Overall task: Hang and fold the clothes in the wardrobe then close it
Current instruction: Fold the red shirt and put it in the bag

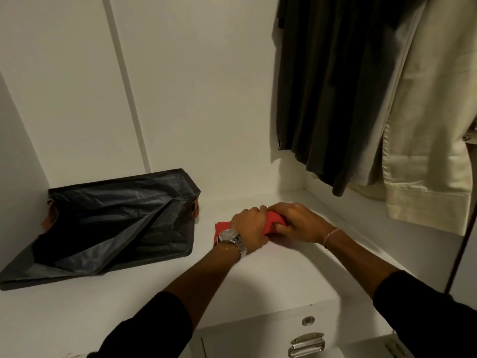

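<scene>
A small folded red cloth (274, 221) lies on the white wardrobe shelf (271, 275), near its back right corner. My left hand (249, 226), with a metal watch on the wrist, grips the cloth's left part, fingers curled over it. My right hand (300, 223), a thin string bracelet on its wrist, grips the right part, thumb tucked under the fabric. Both hands cover most of the cloth; only a red strip between them and a corner at the left show.
A collapsed dark fabric storage box (111, 226) lies on the shelf's left side. A dark garment (335, 94) and a cream garment (433, 120) hang at the upper right. Below the shelf's front edge is a drawer with a metal handle (307, 343).
</scene>
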